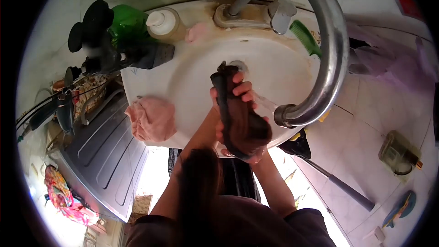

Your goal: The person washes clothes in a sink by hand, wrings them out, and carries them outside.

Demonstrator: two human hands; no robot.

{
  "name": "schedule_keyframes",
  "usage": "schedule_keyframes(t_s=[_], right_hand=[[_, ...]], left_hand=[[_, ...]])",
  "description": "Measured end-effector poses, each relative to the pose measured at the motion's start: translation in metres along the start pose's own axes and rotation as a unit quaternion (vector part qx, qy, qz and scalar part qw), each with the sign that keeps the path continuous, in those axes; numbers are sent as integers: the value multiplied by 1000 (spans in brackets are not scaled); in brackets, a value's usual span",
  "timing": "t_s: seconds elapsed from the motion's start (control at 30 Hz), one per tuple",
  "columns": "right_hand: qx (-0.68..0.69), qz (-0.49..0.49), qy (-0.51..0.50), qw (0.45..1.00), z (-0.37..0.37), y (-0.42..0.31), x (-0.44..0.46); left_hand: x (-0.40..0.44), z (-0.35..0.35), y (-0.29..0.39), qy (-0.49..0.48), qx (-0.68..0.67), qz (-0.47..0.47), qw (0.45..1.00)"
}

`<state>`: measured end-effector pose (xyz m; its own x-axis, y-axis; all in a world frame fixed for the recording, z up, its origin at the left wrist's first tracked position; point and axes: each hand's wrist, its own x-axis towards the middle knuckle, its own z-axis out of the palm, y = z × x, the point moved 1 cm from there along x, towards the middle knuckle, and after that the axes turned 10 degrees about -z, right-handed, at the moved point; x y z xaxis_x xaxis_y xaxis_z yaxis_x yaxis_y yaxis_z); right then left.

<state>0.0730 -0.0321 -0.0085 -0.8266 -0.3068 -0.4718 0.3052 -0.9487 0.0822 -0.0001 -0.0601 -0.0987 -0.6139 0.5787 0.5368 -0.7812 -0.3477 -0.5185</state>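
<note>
Head view: one dark brown shoe (249,123), black sole edge leftward, over white basin (192,73), beside faucet spout (284,115). Gripped at far end by left hand (244,89), fingers curled round; gripped at near end by right hand (258,156), partly hidden. On rim: pink cloth (152,118), pump bottle (164,24), green comb (305,38).

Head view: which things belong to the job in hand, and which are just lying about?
In the job:
- dark brown item, apparently a shoe, in the left hand and right hand
- faucet
- sink

Apparently lying about:
- pink cloth
- green comb
- pump bottle
</note>
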Motion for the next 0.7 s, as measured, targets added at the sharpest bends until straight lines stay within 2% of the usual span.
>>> schedule_keyframes(t_s=[0.03,0.07,0.13,0.17,0.2,0.23,0.27,0.3,0.33,0.4,0.43,0.47,0.53,0.57,0.6,0.67,0.7], right_hand=[[98,11,-13,995,-5,1,-1],[99,12,-12,995,-15,1,-1],[132,23,-157,978,-41,-3,0],[127,48,-109,985,-43,-10,-1],[129,44,-106,985,-43,-18,-3],[-14,62,-46,997,-43,-26,-5],[-158,79,15,984,-41,-34,-4],[-283,37,41,958,-19,-38,-1],[-284,35,42,957,-20,-43,2],[-476,37,120,871,-22,-52,9],[-522,16,167,836,-12,-52,10],[-521,15,165,837,-14,-50,13],[-648,-75,169,739,-32,-48,20],[-739,-7,166,653,-72,-50,31],[-736,-9,168,655,-65,-50,35],[-832,-115,151,522,-40,-49,40],[-814,-135,155,544,-53,-48,45]], left_hand=[[-1,-4,6,16,30,-19,999],[-4,-1,8,18,30,-18,999],[-9,1,14,195,119,-59,972],[-4,13,13,291,143,-36,945],[1,25,11,383,165,-14,909],[-1,23,13,400,189,-33,896],[-3,21,17,416,215,-53,882],[-6,22,22,466,272,-56,840],[-3,25,25,465,272,-58,841],[2,31,32,521,457,-133,709],[-3,27,34,579,437,-130,676],[-2,26,34,579,439,-131,674],[9,30,31,506,514,-69,689],[22,42,26,555,601,-99,567],[23,40,25,590,585,-85,550],[14,25,34,620,579,-63,526],[23,33,29,623,620,-35,476]])
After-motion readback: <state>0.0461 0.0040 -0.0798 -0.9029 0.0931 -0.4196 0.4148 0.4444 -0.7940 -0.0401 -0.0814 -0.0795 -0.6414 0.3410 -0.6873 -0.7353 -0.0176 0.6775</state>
